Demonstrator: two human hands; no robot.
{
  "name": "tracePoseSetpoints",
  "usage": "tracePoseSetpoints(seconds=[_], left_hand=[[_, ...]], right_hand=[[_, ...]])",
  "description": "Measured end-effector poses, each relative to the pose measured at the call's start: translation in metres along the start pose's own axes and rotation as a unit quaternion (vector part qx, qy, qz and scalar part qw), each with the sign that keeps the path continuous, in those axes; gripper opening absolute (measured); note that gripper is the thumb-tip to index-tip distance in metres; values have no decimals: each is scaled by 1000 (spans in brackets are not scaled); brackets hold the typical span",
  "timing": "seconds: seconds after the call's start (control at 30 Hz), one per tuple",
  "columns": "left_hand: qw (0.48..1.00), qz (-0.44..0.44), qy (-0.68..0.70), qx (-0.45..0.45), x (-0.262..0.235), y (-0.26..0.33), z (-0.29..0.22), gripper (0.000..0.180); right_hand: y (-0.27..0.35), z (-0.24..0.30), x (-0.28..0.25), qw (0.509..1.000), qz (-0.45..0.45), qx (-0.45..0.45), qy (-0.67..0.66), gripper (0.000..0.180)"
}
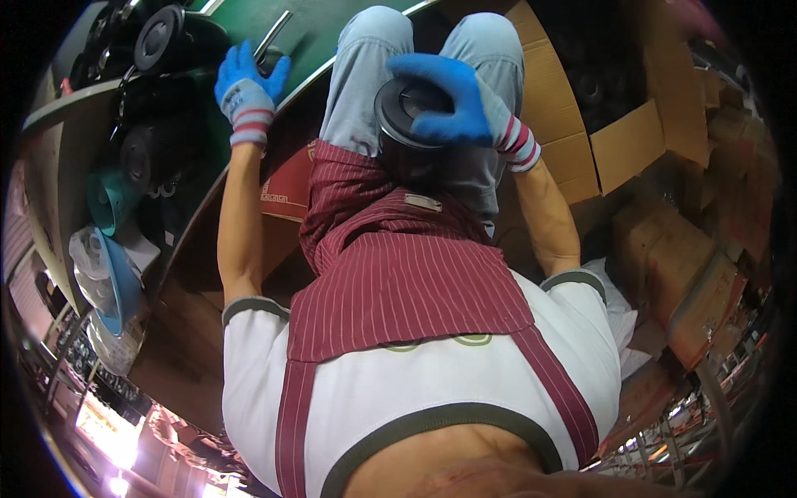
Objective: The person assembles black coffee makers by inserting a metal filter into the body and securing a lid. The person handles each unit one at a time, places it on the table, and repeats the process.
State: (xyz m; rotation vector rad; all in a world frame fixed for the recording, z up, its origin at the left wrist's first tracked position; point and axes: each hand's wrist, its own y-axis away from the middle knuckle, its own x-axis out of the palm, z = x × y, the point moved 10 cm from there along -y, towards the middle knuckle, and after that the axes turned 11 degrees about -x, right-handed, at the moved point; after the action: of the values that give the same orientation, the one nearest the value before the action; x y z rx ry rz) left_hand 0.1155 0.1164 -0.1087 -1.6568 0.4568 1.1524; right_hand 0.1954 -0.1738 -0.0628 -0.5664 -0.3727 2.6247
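The right hand (452, 100), in a blue glove with a striped cuff, lies over a round black part (407, 116) that sits on the lap, against the grey jeans (365, 75). Its grip is clamped on the part: the fingers curl over the top rim toward 9 o'clock, and the palm covers the 3 o'clock side. The part is a short, dark cylinder with a flat, ringed top face, just above the upper edge of a dark red striped apron (398, 266).

The left hand (247, 87), gloved the same way, is at 11 o'clock from the part, well apart from it, on the green table (324, 33). Its grip is spread apart, fingers pointing up, resting on a small dark piece (271, 60) beside a thin metal bar (274, 33); whether it grasps that piece cannot be told.

At 10 o'clock, more round black parts (162, 37) stand on the table's far left. Below them, along the table's edge, hang a teal cup (108, 199) and some blue and white plastic (104, 274).

At 2 to 4 o'clock, open cardboard boxes (614, 141) stand on the floor, one holding dark round parts (594, 83).
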Motion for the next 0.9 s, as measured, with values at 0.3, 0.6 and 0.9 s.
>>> tracePoseSetpoints(seconds=[0.3,0.6,0.9], left_hand=[[786,412,411,-208,30,-6,-24,58],[816,502,243,153,-109,1,-186,59],[827,556,23,-78,-127,39,-207,69]], right_hand=[[20,-53,-8,822,-314,110,-463,105],[32,-54,-14,685,-418,33,-596,59],[-21,-64,-22,899,-248,126,-337,40]])
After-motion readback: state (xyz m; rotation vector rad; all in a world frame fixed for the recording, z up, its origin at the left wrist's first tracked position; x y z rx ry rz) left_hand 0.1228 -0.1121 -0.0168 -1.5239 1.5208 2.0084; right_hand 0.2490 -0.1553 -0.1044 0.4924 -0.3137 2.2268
